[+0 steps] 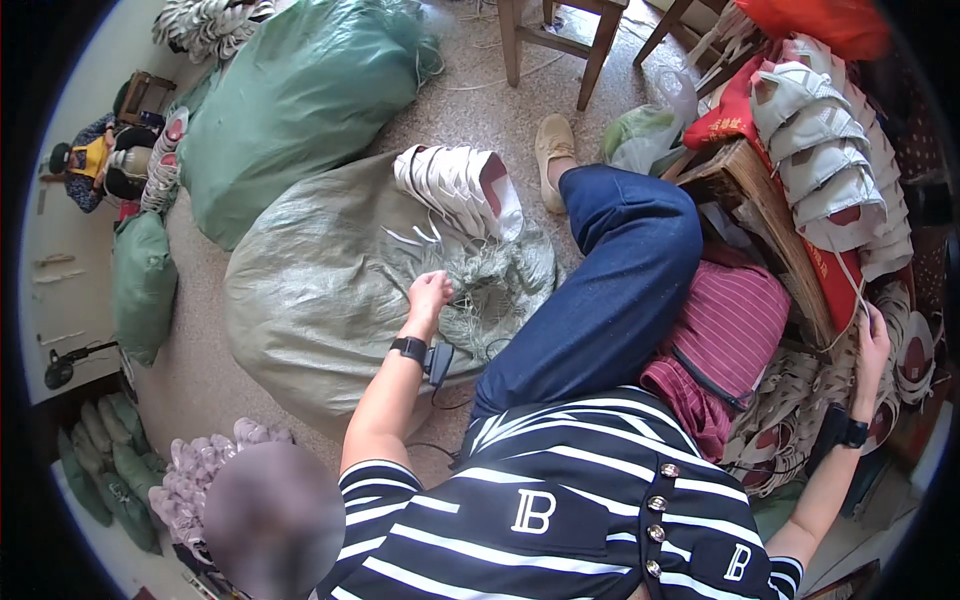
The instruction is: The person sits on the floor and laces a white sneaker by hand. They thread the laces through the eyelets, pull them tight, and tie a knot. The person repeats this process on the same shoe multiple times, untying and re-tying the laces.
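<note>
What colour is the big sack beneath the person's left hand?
The sack is a dull grey-green; it shows best in the head view.

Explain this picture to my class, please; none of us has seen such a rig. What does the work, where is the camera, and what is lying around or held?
There is no machine here: a person works with two bare hands. The one picture comes from a wide fisheye camera worn on the head, looking down, so straight edges bend near the rim. Its left is the person's left.

On the speckled floor sits a large olive sack with a frayed top. A nested row of white shoe parts rests on it. The left hand is loosely closed beside the frayed part; whether it holds anything is unclear. The right hand reaches far out and seems to pinch a thin pale cord below another white stack.
</note>
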The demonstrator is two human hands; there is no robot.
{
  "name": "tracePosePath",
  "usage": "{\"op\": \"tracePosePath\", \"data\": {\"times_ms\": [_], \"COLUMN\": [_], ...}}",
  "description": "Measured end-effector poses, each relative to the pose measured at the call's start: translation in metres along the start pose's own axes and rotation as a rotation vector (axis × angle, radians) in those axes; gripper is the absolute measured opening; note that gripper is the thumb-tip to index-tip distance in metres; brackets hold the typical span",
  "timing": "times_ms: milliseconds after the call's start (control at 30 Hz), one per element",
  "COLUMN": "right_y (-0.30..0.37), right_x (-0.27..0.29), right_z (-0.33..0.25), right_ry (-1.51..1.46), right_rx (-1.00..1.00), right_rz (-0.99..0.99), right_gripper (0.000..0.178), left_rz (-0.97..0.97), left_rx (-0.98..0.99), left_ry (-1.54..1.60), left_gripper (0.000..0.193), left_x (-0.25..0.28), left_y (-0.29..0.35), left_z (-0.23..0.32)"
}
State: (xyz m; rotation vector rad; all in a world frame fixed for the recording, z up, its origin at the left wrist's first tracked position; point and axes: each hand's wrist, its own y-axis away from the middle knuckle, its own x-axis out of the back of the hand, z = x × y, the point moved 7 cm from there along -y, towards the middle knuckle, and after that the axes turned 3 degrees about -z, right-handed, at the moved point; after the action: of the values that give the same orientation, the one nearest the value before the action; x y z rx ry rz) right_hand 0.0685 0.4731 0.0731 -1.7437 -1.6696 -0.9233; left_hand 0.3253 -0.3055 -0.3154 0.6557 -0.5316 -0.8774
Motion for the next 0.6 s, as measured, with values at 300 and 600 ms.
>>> {"op": "tracePosePath", "data": {"times_ms": [300,600], "right_y": [0.03,0.08], "right_x": [0.011,-0.008], "right_z": [-0.042,-0.051], "right_ry": [0.257,0.277], "right_rx": [0.088,0.019], "right_rz": [0.131,0.079], "right_gripper": [0.033,0.022], "left_rz": [0.051,0.233], "left_rx": [-0.493,-0.148], "left_ry": [-0.448,-1.108], "left_gripper": [0.039,0.066], "left_x": [-0.098,-0.12], "left_y": [-0.094,-0.097], "left_z": [0.097,0.161]}}
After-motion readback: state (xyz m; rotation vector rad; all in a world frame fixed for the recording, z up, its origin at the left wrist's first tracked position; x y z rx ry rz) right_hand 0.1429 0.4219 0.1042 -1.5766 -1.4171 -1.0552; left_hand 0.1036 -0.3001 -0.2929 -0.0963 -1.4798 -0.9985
